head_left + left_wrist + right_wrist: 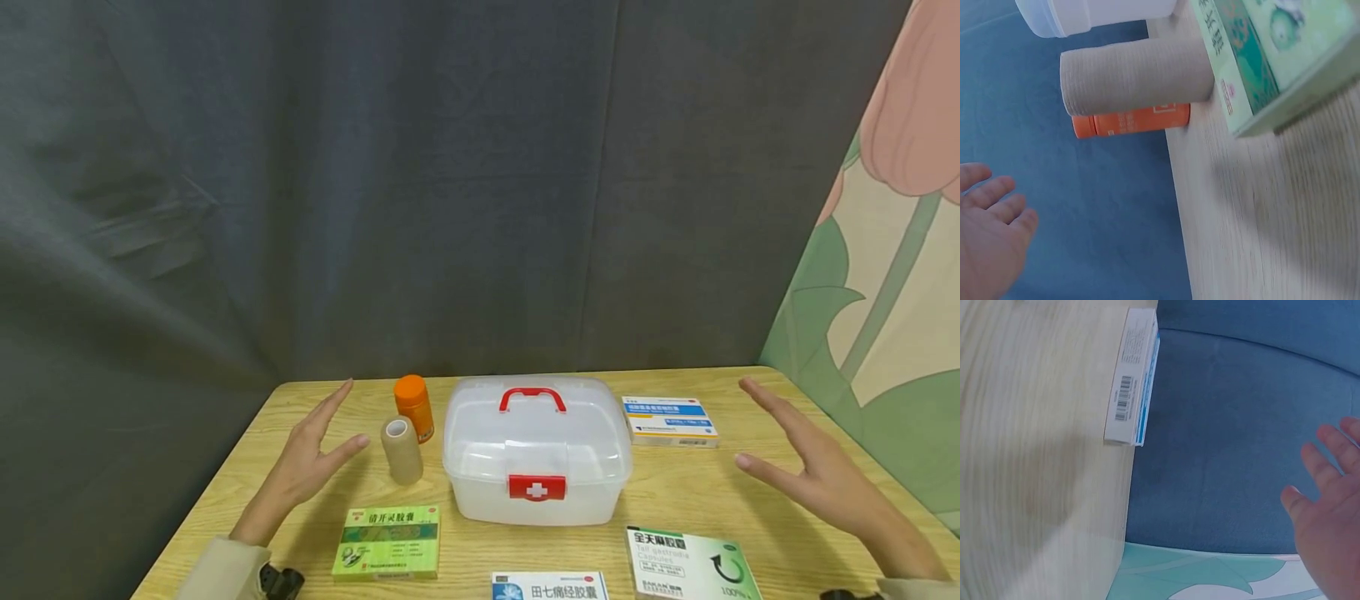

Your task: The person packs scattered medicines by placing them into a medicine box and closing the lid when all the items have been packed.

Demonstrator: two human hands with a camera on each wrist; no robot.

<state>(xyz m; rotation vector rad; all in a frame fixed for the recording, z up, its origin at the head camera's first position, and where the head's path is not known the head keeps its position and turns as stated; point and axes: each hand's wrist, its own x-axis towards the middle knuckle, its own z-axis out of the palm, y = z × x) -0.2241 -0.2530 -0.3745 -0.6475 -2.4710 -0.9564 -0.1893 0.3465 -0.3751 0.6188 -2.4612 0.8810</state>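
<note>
First-aid box (536, 442) sits closed between my left grip (306, 458) and right grip (821, 475), both wide, apparently pre-reach and needing lowering next.

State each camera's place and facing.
Head: worn on head, facing forward-down over the first-aid box; left hand, right hand show.
Left wrist: on that wrist, facing the bandage roll; left hand shows.
Right wrist: on that wrist, facing a barcoded medicine box; right hand shows.
Head and left wrist share the bandage roll.
</note>
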